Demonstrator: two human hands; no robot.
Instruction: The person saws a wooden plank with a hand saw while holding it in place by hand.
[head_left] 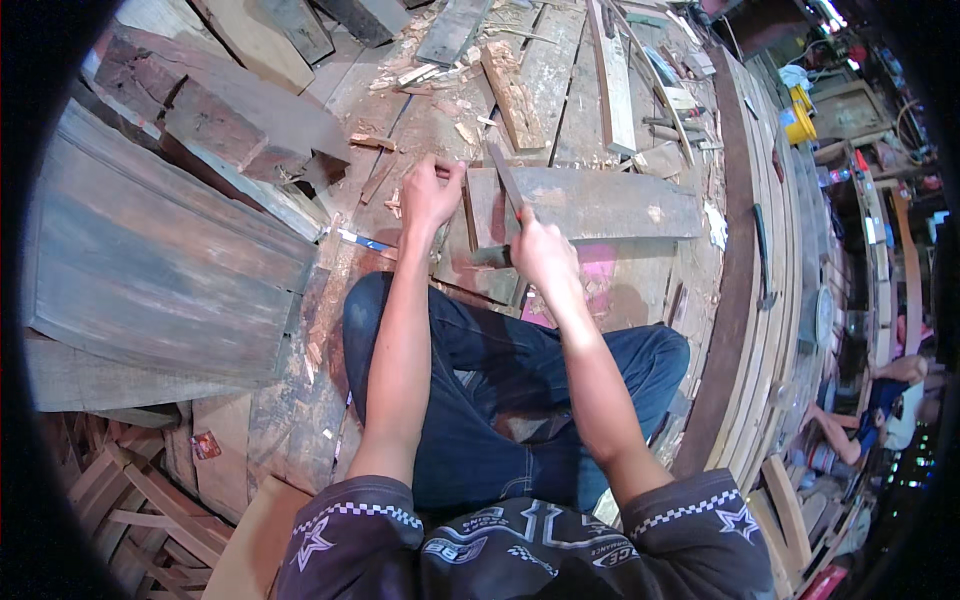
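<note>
My right hand [545, 255] is closed round the grip of a flat metal tool with a long narrow blade [507, 180]. The blade points away from me and crosses the left part of a wide grey-brown plank [610, 205]. Just left of the plank's end, my left hand [432, 190] has its fingers pinched together; what they hold, if anything, is too small to make out. A blue-and-white strip [365, 241] lies on the boards beside my left wrist. Beneath my right forearm, a pink sheet [597, 272] shows past the plank's near edge.
Heavy timber blocks [225, 110] and a broad weathered panel [160, 250] stand at left. Beyond the plank lie a chipped wood piece [512, 95], a pale batten [612, 80] and shavings. A hammer [763, 255] rests at right, near a yellow container [797, 118]. Another person [870, 410] sits far right.
</note>
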